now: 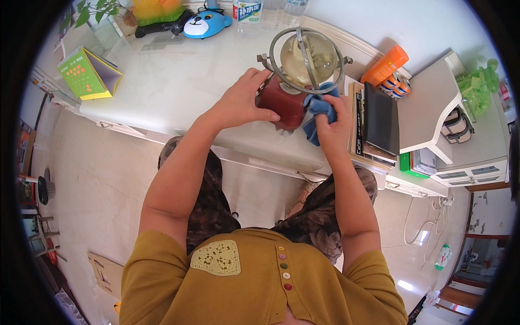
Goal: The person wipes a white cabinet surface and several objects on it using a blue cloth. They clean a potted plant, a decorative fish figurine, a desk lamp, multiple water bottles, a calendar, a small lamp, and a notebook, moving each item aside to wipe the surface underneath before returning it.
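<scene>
A clear glass globe [308,59] sits inside a grey metal ring frame on a reddish-brown base [281,102], which rests on the white desk before me. My left hand [243,99] is spread around the left side of the base, its thumb on the near face and its fingers partly hidden behind. In my right hand [336,124] a blue cloth [315,122] is bunched up. It lies against the right side of the base and reaches up to the lower part of the ring.
Right of the base stand stacked books with a black folder [382,118] on top, an orange spray can [386,64] and a white shelf [430,105]. A green desk calendar [87,75] is at the left. A blue bear-faced object [206,24] and plastic bottles [248,16] stand behind.
</scene>
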